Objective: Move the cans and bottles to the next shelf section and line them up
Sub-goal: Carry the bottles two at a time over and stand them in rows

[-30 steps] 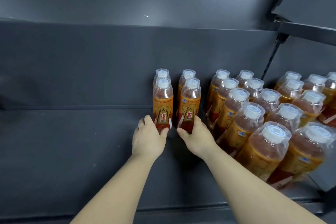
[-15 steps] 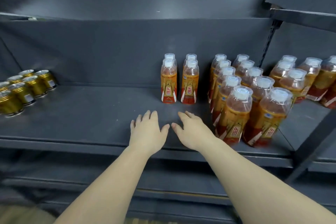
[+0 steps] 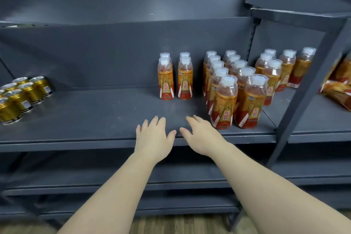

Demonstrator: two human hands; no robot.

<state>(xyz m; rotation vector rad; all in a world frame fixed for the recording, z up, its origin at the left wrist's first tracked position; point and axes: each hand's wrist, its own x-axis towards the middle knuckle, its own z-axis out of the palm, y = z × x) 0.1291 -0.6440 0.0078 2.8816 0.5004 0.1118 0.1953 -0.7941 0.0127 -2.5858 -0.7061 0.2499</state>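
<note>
The single head-worn camera looks forward and slightly down from close range at the dark shelf (image 3: 95, 116), with both forearms reaching into view from the bottom edge.

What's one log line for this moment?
left hand: open, empty | right hand: open, empty | bottles: upright on shelf | cans: far left

At least nineteen orange, white-capped plastic bottles (image 3: 224, 100) and at least seven gold metal cans (image 3: 28, 93) are being counted.
</note>
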